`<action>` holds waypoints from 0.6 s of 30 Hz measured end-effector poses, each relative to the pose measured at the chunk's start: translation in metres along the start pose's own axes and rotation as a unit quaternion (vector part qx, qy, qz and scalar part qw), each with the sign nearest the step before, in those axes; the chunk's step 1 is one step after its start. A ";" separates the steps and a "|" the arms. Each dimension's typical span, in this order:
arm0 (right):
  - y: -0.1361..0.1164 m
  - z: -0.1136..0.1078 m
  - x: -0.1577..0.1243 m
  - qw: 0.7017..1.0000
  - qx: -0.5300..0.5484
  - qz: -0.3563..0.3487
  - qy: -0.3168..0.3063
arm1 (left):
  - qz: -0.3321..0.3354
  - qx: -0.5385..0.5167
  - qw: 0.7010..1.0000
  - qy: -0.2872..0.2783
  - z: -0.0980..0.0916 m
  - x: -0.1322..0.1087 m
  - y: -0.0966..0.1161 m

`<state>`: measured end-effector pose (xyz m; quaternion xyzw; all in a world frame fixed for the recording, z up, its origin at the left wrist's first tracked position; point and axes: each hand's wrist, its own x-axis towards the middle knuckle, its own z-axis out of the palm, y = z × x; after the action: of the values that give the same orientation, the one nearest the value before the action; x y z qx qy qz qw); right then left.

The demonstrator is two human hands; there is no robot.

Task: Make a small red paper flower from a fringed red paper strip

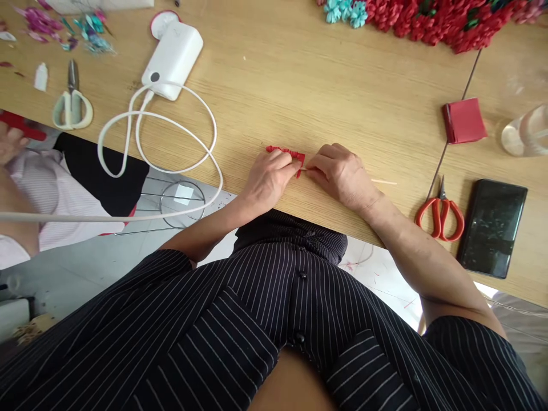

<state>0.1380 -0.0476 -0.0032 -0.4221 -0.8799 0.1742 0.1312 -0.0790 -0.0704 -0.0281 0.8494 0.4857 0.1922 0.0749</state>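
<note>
Near the table's front edge, my left hand (270, 177) is closed on a red strip of gathered cloth or paper (285, 151). The strip's folded end shows just past my fingertips. Close beside it on the right, my right hand (340, 171) pinches a thin wooden stick (383, 181). One end of the stick reaches the red strip between my hands, and the other sticks out behind my right palm. My fingers partly hide where stick and strip meet.
Red-handled scissors (440, 214), a black phone (492, 228), a red square stack (464, 121) and a glass (524, 134) are on the right. Left are a white power bank (173, 60) with looped cable and pale-handled scissors (72, 103). Red flowers (428, 23) lie behind. Another person's hand (11, 142) is at far left.
</note>
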 end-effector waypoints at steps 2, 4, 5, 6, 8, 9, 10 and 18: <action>-0.001 0.001 0.000 1.000 -0.007 0.002 -0.003 | 0.003 0.002 1.000 0.013 0.003 0.000 -0.002; -0.003 0.002 0.000 1.000 -0.013 0.012 -0.003 | 0.010 0.002 0.999 0.038 0.005 -0.003 -0.002; -0.004 0.002 0.001 1.000 -0.016 0.017 -0.005 | 0.010 0.000 0.998 0.057 0.005 -0.004 -0.002; -0.005 0.002 0.001 1.000 -0.019 0.020 -0.009 | 0.008 -0.002 0.997 0.078 0.006 -0.006 -0.001; -0.006 0.002 0.001 0.999 -0.022 0.021 -0.013 | -0.003 0.000 0.994 0.111 0.006 -0.008 0.001; -0.007 0.002 0.001 0.999 -0.022 0.021 -0.014 | -0.008 0.004 0.993 0.118 0.006 -0.010 0.002; -0.007 0.002 0.001 0.999 -0.022 0.022 -0.013 | -0.011 0.008 0.993 0.115 0.005 -0.011 0.003; -0.010 -0.005 -0.002 0.999 -0.033 0.026 -0.022 | 0.022 0.042 0.998 0.047 0.001 -0.010 0.006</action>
<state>0.1339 -0.0537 0.0057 -0.4448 -0.8768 0.1571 0.0935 -0.0785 -0.0818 -0.0294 0.8524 0.4775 0.2129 0.0116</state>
